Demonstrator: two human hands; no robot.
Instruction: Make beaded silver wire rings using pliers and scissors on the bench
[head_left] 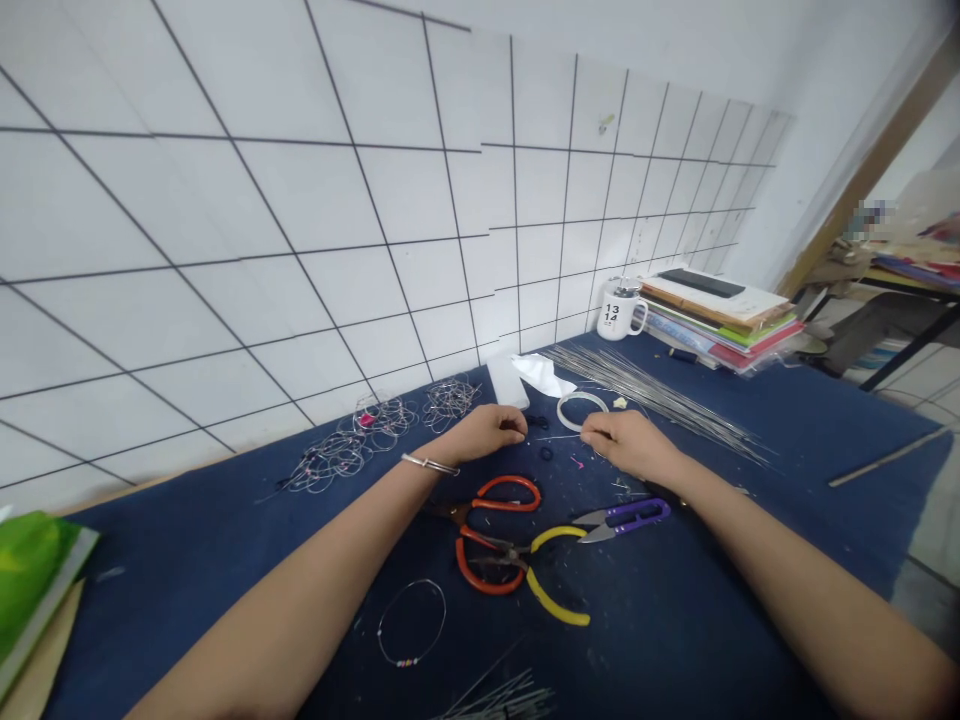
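Note:
My left hand (495, 432) is closed in a pinch just above the blue cloth; what its fingertips hold is too small to make out. Across from it, my right hand (619, 442) pinches a thin pale strand (556, 437) that runs toward the left fingertips. A roll of clear tape (582, 408) lies right behind the right fingers. Below the hands are orange-handled scissors (491, 580), yellow-handled pliers (559, 600) lying against them, and purple thread snips (637, 515). A thin wire bracelet with several small beads (406, 662) rests nearer me.
Tangled wire loops (337, 455) lie at the left by the tiled wall. Long thin metal rods (660, 395) stretch along the right, and more wires (502, 700) sit at the front edge. At the back stand a white mug (619, 312) and stacked books (720, 310).

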